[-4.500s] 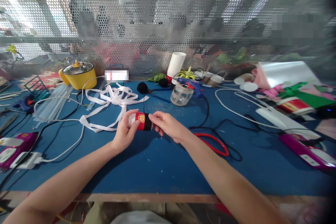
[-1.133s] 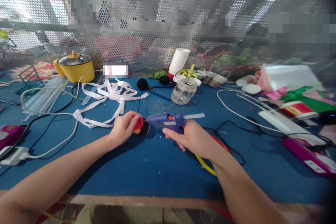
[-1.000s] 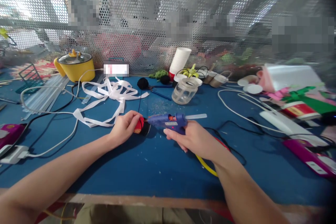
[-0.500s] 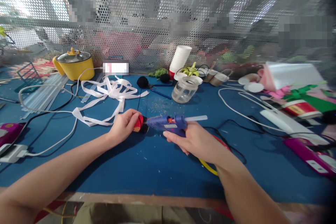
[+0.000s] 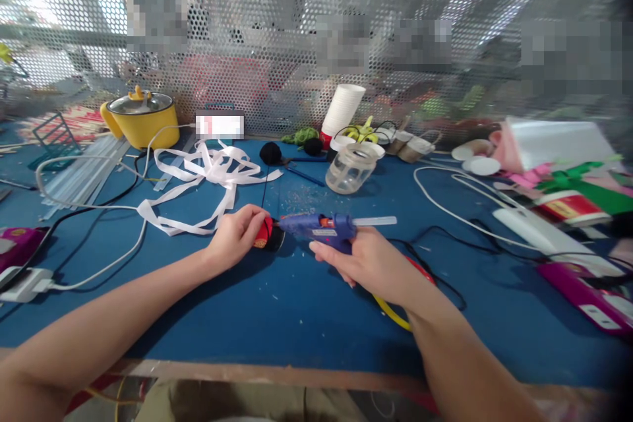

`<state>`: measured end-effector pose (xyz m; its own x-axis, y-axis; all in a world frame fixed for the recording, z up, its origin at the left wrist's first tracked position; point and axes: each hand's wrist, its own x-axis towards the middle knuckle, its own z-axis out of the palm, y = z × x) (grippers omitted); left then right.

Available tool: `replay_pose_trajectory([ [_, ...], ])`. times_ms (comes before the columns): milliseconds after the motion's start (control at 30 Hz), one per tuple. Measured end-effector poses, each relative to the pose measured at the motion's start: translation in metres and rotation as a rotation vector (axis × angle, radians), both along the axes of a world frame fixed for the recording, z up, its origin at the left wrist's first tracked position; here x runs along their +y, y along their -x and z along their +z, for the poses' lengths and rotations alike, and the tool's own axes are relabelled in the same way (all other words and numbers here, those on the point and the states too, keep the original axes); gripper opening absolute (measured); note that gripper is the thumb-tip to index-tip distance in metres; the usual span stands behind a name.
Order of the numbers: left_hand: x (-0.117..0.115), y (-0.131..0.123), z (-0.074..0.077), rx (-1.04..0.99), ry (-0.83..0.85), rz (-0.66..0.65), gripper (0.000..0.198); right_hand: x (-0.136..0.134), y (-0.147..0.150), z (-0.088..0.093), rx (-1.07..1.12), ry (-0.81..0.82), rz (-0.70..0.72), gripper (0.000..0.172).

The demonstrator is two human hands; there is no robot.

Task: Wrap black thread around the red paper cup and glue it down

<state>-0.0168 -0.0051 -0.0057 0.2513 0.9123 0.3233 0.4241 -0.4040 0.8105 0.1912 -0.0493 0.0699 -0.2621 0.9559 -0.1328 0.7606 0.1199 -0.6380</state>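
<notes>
Blue plastic glue gun [image 5: 307, 227] moved from beside the clear jar [image 5: 350, 173] into right fingers [image 5: 327, 254], left fingers [image 5: 252, 229] grasping a red cup [image 5: 268, 236].

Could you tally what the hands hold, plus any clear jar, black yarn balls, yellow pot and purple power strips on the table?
Glue gun in the right hand: 1
Red-and-black cup in the left hand: 1
Clear jar: 1
Black yarn balls: 2
Yellow pot: 1
Purple power strips: 2
Total: 8

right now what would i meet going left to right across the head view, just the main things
left-end purple power strip, yellow pot, left hand, red-and-black cup, blue glue gun held in the right hand, right-end purple power strip
</notes>
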Motion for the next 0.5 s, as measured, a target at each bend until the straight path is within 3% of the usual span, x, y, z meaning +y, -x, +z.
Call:
replay_pose_trajectory([
  [333, -0.0004, -0.0019, 0.0026, 0.020, 0.003, 0.009, 0.028, -0.0034, 0.0017, 0.0037, -0.045, -0.014, -0.005, 0.037],
  [500, -0.0005, -0.0016, 0.0020, 0.021, 0.004, 0.020, 0.027, -0.0059, 0.0020, 0.0029, -0.074, -0.095, 0.011, 0.037],
])
